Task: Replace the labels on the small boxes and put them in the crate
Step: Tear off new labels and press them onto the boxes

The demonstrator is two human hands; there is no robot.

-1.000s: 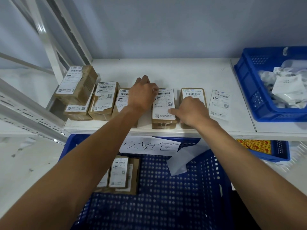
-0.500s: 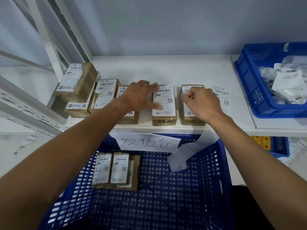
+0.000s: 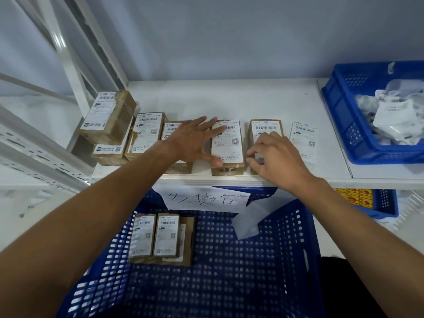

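Head view gives us the shelf [image 3: 229, 99] with a row of small boxes along its front edge. A second ago the left hand was curled over the box left of centre and the right hand pressed on the middle box; both have since shifted.

The left hand [image 3: 192, 141] now lies flat, fingers straight and spread, gripping nothing. Its thumb rests on the lower left of the middle label [image 3: 229, 143], which sits on the middle box [image 3: 227, 171]. The right hand [image 3: 277, 157] has crossed to the right box [image 3: 251, 136], and its curled fingers seem to pinch the lower left corner of the right label [image 3: 266, 130].

We take it that the middle box is relabelled and merely steadied, and that the right box is next. A loose label [image 3: 302, 138] lies just beside that box, toward the shelf's right end. A stack of boxes [image 3: 107, 118] waits at the front left corner, so most of the work remains.

The crate [image 3: 286, 237] stands below the shelf's front edge. It holds a few labelled boxes [image 3: 158, 237] side by side at its far left, plus a paper scrap [image 3: 245, 226] by its far wall. On the shelf's right end, a blue basket [image 3: 339, 125] holds white pouches [image 3: 394, 115].
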